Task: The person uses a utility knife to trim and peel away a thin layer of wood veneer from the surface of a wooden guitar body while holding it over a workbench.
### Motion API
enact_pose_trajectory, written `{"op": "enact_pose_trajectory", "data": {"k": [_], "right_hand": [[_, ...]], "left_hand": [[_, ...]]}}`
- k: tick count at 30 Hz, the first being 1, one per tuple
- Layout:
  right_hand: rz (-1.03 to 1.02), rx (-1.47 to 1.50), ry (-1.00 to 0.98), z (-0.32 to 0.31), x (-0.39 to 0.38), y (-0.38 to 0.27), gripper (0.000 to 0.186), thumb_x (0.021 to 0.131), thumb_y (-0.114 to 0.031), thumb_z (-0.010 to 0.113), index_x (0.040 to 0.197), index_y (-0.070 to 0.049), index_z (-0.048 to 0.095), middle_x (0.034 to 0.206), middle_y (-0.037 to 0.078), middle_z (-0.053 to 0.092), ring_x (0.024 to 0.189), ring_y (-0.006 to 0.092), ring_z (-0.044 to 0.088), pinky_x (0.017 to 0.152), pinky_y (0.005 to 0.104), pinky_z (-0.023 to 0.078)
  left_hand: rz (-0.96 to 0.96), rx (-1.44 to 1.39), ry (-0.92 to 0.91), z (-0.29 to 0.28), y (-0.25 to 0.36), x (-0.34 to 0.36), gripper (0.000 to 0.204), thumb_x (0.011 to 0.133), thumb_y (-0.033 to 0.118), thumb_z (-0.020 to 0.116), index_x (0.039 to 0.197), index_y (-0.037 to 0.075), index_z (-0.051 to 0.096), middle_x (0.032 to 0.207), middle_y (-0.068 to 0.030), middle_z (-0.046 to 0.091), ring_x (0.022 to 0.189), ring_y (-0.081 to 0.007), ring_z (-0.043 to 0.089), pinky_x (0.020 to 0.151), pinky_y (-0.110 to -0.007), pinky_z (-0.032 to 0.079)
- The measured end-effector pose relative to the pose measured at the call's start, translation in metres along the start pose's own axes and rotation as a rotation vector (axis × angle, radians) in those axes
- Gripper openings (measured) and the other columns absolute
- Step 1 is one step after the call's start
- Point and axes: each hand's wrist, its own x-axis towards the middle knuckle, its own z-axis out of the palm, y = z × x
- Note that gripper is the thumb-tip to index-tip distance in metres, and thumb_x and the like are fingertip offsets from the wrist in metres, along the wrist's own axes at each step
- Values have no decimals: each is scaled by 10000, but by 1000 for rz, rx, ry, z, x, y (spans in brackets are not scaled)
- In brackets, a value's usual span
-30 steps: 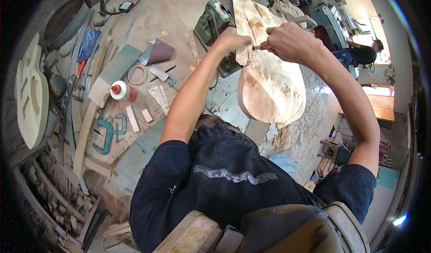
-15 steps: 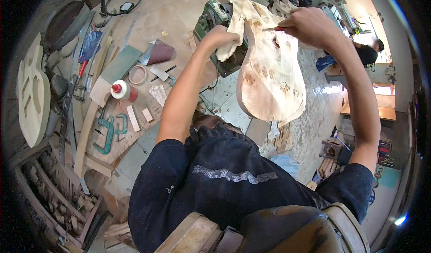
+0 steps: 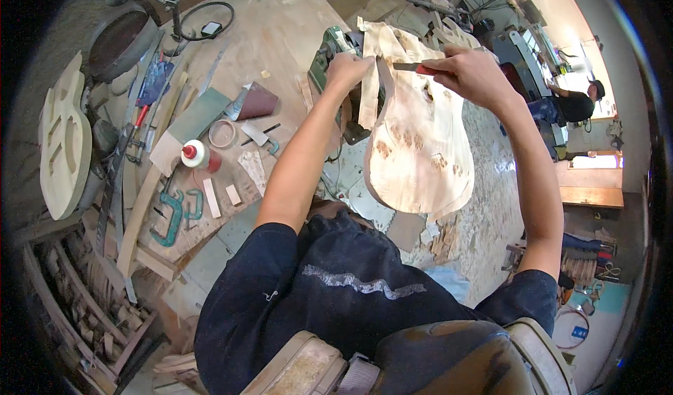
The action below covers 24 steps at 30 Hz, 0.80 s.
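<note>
A pale guitar-shaped wooden body (image 3: 417, 164) stands ahead of me, faced with thin, mottled veneer that overhangs its edge in places and has dark knots and holes. My left hand (image 3: 348, 71) pinches a loose veneer flap (image 3: 370, 104) along the upper left side of the body. My right hand (image 3: 468, 76) is closed on a red-handled blade (image 3: 405, 66), whose metal reaches across the veneer toward that flap. A green metal machine (image 3: 324, 62) sits behind my left hand, partly hidden by it and the wood.
The left bench (image 3: 273, 9) bears a red-capped glue bottle (image 3: 200, 158), teal clamps (image 3: 168, 220), sanding sheets and offcuts. A cut-out wooden body (image 3: 63, 142) lies far left. A co-worker in dark clothes (image 3: 571, 104) is at the upper right, near benches and a bright opening.
My right hand and blade have shifted downward in view, toward the left edge of the body. My left hand has risen slightly, and the loose flap it holds now hangs along the side.
</note>
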Motion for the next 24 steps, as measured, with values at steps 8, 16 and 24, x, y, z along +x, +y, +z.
{"op": "enact_pose_trajectory", "data": {"k": [8, 16, 24], "right_hand": [[-295, -240, -96, 13, 64, 12, 263, 888, -234, 694, 1143, -229, 759, 845, 56, 620, 783, 275, 657, 674, 423, 517], [-415, -343, -54, 32, 105, 15, 165, 919, -240, 642, 957, -146, 772, 881, 89, 694, 788, 310, 704, 674, 428, 552], [-337, -326, -94, 39, 140, 21, 236, 913, -319, 670, 901, -114, 787, 847, 132, 738, 807, 342, 723, 684, 439, 574]], "left_hand": [[40, -333, 80, 12, -8, 6, 328, 850, 323, 761, 835, -4, 746, 753, -46, 703, 628, -127, 617, 603, -315, 484], [69, -355, 117, 11, -6, -1, 307, 840, 286, 760, 874, -20, 754, 765, -48, 705, 661, -123, 623, 613, -300, 488], [89, -340, 126, 10, -7, -1, 338, 839, 297, 756, 925, -30, 764, 792, -58, 718, 694, -128, 619, 659, -310, 486]]}}
